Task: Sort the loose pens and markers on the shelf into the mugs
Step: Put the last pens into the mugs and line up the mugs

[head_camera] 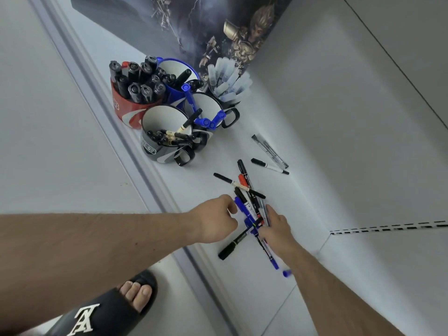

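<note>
Several loose pens and markers lie in a crossed pile [245,187] on the white shelf [218,151]. My left hand [215,220] reaches in from the left, its curled fingers pinching the end of a blue marker [240,205] in the pile. My right hand [276,227] lies over the pile's near end, gripping a bundle of blue and black pens [269,255]. A thick black marker [232,246] lies below my hands. Farther back stand a red mug [126,111], a blue mug [175,94], a grey-black mug [155,147] and a black mug [209,105], all holding pens.
A clear pen [269,149] and a thin black-and-white pen [269,166] lie apart by the right wall. A bunch of clear-capped pens [228,78] stands in a rear mug. A dark poster [218,27] leans at the back. My sandalled foot [109,306] is below the shelf edge.
</note>
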`<state>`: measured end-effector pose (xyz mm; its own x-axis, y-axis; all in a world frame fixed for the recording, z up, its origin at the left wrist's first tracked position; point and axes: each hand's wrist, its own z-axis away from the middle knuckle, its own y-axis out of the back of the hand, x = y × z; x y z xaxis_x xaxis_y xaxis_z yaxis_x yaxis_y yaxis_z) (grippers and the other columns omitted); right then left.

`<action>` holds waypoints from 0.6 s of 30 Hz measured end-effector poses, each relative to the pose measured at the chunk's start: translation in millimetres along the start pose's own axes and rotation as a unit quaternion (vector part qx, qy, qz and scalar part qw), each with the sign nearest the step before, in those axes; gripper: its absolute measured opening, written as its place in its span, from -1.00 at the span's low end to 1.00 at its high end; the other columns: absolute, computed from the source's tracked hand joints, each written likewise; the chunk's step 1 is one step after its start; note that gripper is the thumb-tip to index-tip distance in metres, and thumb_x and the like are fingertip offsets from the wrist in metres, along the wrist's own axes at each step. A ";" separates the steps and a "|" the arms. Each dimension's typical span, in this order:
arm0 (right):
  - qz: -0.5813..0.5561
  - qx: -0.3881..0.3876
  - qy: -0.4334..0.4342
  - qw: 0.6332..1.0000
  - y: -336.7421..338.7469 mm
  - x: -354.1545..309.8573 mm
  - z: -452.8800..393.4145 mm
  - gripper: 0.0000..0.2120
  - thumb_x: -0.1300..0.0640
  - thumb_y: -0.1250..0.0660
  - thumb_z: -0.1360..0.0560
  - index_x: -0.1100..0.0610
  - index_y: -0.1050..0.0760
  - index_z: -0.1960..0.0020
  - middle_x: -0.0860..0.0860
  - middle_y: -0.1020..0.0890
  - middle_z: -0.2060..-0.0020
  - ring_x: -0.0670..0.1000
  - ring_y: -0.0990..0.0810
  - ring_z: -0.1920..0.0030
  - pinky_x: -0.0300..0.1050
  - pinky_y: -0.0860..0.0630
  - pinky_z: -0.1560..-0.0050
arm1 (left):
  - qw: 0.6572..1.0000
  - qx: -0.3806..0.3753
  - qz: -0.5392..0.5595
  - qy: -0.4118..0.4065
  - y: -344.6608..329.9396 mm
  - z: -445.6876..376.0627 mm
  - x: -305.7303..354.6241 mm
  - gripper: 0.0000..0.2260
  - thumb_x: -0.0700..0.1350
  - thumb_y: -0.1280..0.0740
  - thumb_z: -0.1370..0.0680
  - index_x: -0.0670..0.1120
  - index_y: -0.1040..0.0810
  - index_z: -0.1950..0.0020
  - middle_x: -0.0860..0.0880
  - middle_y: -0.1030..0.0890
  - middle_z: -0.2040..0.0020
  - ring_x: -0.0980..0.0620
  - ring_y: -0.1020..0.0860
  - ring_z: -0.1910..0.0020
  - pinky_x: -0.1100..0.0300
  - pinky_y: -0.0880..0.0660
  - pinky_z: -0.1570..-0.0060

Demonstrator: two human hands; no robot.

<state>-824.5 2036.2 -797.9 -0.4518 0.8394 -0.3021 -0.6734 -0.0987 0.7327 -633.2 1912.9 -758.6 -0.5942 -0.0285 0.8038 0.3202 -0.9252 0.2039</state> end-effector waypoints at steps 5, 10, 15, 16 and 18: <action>-0.032 0.056 -0.085 0.994 -23.1 -28.4 12.8 0.02 -0.51 -0.26 -0.14 -0.09 -0.15 -0.49 0.05 -0.30 -0.30 0.11 -0.32 -0.34 0.17 -0.34 -0.34 | 0.996 -0.015 -0.090 0.017 0.1 -2.8 -14.2 -0.65 -0.07 -0.23 -0.56 -0.05 -0.34 -0.34 -0.03 -0.55 -0.15 -0.01 -0.54 -0.08 0.14 -0.51 -0.05; 0.008 0.085 -0.062 0.994 -49.4 -40.3 30.2 -0.25 -0.23 -0.39 -0.43 0.11 -0.20 -0.43 0.13 -0.38 -0.25 0.15 -0.46 -0.21 0.11 -0.48 -0.22 | 0.968 -0.044 -0.245 -0.014 -7.4 1.0 -16.0 -0.58 -0.02 -0.24 -0.55 -0.07 -0.31 -0.39 -0.04 -0.51 -0.22 0.00 -0.49 -0.09 0.15 -0.49 -0.07; -0.005 0.136 -0.075 0.988 -67.9 -45.8 49.5 -0.73 0.12 -0.26 -0.56 0.16 -0.35 -0.23 0.12 -0.53 -0.11 0.13 -0.58 -0.04 0.00 -0.56 -0.01 | 0.911 -0.080 -0.402 -0.050 -32.9 12.3 -20.8 -0.58 0.02 -0.27 -0.51 -0.08 -0.36 -0.33 -0.08 -0.50 -0.21 -0.09 -0.53 -0.14 0.06 -0.50 -0.01; -0.021 0.136 -0.081 0.987 -66.8 -44.7 50.3 -0.74 0.15 -0.29 -0.53 0.16 -0.38 -0.19 0.10 -0.56 -0.07 0.11 -0.59 0.00 -0.04 -0.56 0.06 | 0.905 -0.094 -0.413 -0.049 -38.0 14.7 -22.5 -0.58 0.03 -0.29 -0.51 -0.08 -0.36 -0.32 -0.08 -0.50 -0.19 -0.09 -0.54 -0.12 0.07 -0.51 0.02; -0.048 0.126 -0.097 0.986 -61.8 -41.6 50.9 -0.72 0.14 -0.40 -0.44 0.15 -0.44 -0.11 0.04 -0.59 0.04 0.06 -0.61 0.08 -0.11 -0.56 0.18 | 0.903 -0.109 -0.413 -0.044 -44.8 17.2 -24.6 -0.57 0.03 -0.30 -0.49 -0.07 -0.36 -0.31 -0.07 -0.50 -0.16 -0.07 -0.54 -0.06 0.09 -0.50 0.09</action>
<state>-734.2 2034.6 -799.6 -0.2568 0.9270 -0.2733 -0.5295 0.1016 0.8422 -620.2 1961.6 -777.9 -0.5004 0.7264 0.4712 -0.3639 -0.6703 0.6468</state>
